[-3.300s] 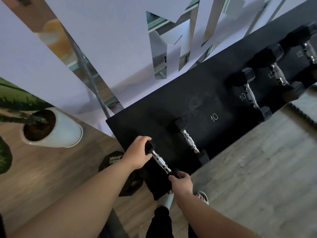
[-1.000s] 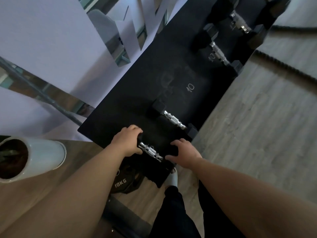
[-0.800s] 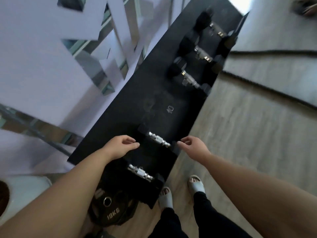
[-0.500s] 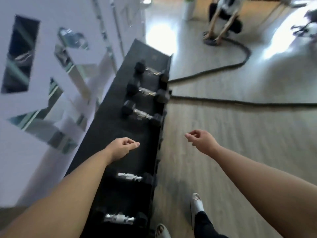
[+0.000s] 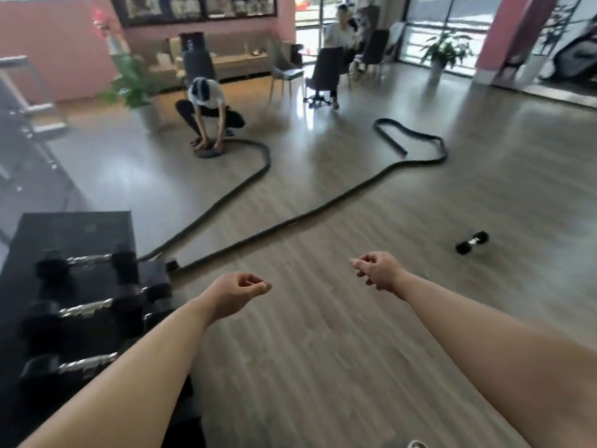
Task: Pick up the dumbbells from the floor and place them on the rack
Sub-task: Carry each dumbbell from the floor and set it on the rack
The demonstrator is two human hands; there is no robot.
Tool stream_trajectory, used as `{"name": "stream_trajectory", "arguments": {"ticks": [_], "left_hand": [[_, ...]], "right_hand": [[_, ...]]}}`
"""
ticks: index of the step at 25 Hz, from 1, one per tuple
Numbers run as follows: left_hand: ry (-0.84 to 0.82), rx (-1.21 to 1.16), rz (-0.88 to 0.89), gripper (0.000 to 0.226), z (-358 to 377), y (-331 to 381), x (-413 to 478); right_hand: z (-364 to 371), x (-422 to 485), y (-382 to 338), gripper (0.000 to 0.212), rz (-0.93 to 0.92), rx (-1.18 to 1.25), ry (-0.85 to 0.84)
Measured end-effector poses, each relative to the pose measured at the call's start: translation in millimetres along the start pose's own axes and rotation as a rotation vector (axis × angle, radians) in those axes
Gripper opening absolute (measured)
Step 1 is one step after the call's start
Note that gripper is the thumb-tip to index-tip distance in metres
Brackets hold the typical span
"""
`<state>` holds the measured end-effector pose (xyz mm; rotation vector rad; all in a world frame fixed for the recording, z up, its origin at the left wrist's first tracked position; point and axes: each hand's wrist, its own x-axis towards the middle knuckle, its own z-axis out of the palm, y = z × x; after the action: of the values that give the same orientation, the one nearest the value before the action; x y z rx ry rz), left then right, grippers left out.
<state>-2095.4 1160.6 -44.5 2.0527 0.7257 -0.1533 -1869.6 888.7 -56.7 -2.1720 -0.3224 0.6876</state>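
A wood floor (image 5: 323, 350) fills the view, with a black battle rope (image 5: 268, 227) snaking across it toward twelve o'clock. The dark rack (image 5: 74, 227) at nine o'clock carries three dumbbells (image 5: 80, 310), while a lone dumbbell (image 5: 472, 243) lies on the floor at two o'clock. Left hand (image 5: 237, 294) and right hand (image 5: 378, 270) hang loosely curled, grasping nothing.

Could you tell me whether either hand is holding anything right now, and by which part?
Nothing is held: the left hand and right hand are both empty, fingers loosely curled.
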Motion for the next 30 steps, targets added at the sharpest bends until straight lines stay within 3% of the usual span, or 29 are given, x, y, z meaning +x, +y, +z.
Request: {"name": "stream_trajectory", "arguments": {"ticks": [15,25,30], "left_hand": [[-0.22,0.152,0.181,0.035,278.3,326.0,233.6],[-0.37,0.222,0.26,0.033,391.7,469.4,430.6],[-0.518,0.292,0.311,0.034,453.2,561.5,545.1]], "right_hand": [[-391.8,123.9,220.8,0.025,0.216,0.097,0.258],[-520.5,259.3,261.1,0.021,0.238,0.122,0.344],[-579.8,308.4,301.3,0.019,0.357,0.163,0.451]]}}
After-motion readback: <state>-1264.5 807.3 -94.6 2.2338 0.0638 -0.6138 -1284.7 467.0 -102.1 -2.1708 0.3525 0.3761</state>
